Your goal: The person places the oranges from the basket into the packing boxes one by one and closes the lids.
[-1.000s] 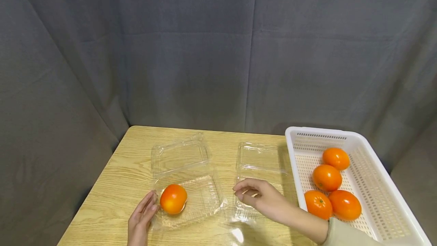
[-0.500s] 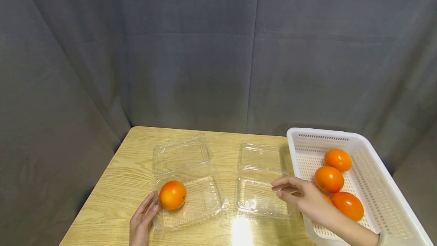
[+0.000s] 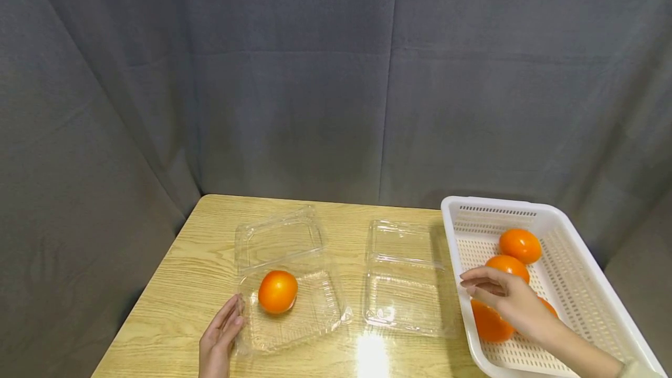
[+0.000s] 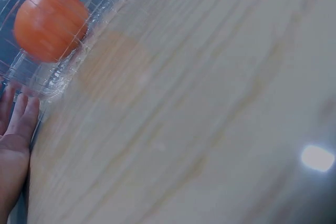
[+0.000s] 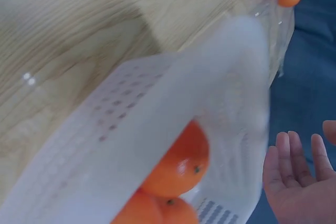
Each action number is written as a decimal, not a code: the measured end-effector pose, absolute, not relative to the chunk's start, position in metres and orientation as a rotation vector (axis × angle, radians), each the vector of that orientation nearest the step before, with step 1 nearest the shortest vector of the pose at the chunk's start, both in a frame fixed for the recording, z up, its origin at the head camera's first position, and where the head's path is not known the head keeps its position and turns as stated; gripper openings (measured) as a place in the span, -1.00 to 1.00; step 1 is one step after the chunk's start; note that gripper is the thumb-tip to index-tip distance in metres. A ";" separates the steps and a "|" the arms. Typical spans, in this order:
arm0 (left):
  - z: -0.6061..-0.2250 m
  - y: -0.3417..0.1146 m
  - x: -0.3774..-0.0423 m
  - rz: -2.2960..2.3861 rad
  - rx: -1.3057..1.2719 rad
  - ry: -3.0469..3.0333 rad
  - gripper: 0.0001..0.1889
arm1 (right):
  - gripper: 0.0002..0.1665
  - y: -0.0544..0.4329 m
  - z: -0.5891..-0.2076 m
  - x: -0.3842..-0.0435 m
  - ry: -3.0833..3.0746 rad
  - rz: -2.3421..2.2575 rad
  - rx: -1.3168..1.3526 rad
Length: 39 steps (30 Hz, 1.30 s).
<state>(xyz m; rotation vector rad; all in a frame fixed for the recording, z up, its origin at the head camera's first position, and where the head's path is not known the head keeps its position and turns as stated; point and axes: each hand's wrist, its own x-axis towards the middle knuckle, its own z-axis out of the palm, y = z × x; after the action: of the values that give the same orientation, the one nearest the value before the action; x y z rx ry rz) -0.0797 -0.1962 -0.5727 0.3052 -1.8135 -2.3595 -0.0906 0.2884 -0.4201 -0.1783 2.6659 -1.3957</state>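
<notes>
An orange [image 3: 277, 291] lies in the base of the left clear plastic clamshell box [image 3: 315, 314], whose lid is folded back. My left hand [image 3: 216, 340] is at that box's left side, its fingers fairly straight and the fingertips touching the wall. Over the near left part of the white plastic basket [image 3: 583, 249] hovers my right hand [image 3: 517, 308], fingers slightly bent, holding nothing. Under and beside it are several oranges [image 3: 490, 322], partly covered by the hand in the head view. The right wrist view shows the fingers spread loosely beyond the basket rim [image 5: 247, 40].
A second clear clamshell box [image 3: 404, 302] stands with its lid back between the first box and the basket. All rest on a wooden table [image 3: 168, 296]. Grey cloth [image 3: 294, 104] hangs behind the table and along its left side.
My right hand has moved right, from above the second box to over the basket. The orange in the left box has rolled a little to the right. My left hand stays nearly still.
</notes>
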 end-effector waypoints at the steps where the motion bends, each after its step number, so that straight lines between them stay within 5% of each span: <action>1: -0.573 -0.196 -0.080 -2.360 0.295 -1.806 -0.41 | -0.68 0.292 -0.422 -0.090 2.675 -1.386 -0.167; 17: -0.575 -0.197 -0.079 -2.351 0.250 -1.777 -0.44 | -0.73 0.329 -0.444 -0.090 2.886 -1.058 -0.153; 39: -0.571 -0.196 -0.081 -2.352 0.341 -1.832 -0.39 | -0.41 0.339 -0.466 -0.101 2.808 -0.731 -0.506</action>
<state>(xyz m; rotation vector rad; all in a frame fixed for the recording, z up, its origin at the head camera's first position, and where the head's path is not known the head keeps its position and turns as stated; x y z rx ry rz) -0.0810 -0.1962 -0.5712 0.3415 -1.8321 -2.3517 -0.1009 0.3393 -0.4655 -0.5059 2.8075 -0.7314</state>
